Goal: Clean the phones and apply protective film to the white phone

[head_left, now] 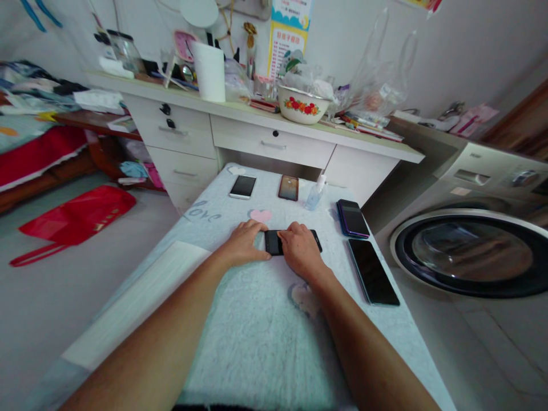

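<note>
A black smartphone (274, 244) lies sideways on the cloth-covered table. My left hand (245, 244) steadies its left end, with the thumb at the near corner and the fingers at the far corner. Over the phone's middle and right part rests my right hand (299, 245), its fingers curled together and pressed to the screen. Whatever those fingers may hold is hidden. Farther back are a white-framed phone (243, 186), a brown phone or phone case (288, 188) and a clear spray bottle (315, 193). To the right are stacked dark phones (353, 218) and a large black-screened device (373, 272).
A long white sheet (141, 302) lies along the table's left side. Behind stands a white cabinet (274, 140) bearing a paper roll (209, 73) and a flowered bowl (303, 107). A washing machine (471, 171) stands at right; a red bag (81, 214) lies on the floor.
</note>
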`<state>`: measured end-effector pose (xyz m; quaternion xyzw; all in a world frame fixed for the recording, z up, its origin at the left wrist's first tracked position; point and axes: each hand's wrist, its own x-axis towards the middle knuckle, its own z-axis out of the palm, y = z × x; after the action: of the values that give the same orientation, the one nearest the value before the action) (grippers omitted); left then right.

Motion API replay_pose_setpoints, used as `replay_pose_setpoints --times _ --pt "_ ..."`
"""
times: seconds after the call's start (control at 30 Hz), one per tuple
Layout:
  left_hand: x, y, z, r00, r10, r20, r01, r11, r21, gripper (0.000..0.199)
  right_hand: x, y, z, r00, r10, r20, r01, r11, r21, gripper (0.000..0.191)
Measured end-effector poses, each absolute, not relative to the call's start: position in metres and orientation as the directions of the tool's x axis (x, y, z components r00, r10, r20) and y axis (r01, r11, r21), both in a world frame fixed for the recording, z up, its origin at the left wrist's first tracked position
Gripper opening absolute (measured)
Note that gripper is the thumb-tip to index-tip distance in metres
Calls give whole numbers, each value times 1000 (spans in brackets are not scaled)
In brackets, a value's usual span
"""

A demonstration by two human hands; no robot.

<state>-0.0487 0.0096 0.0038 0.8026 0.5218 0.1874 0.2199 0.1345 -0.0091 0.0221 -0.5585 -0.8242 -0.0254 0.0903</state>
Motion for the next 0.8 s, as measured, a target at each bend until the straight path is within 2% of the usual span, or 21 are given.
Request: replay_pose_setpoints --times 0.37,0.57,0.8 --pt "-48 9 6 379 923 68 752 -350 558 61 134 -16 21 -417 893 167 896 435 -89 27" --pt "-49 11 3 369 925 86 750 -352 560 61 132 -25 28 -474 874 105 870 483 -96 25" --pt "-49 9 5 372 925 77 757 -350 552 61 129 -35 24 -455 880 134 874 470 -120 29"
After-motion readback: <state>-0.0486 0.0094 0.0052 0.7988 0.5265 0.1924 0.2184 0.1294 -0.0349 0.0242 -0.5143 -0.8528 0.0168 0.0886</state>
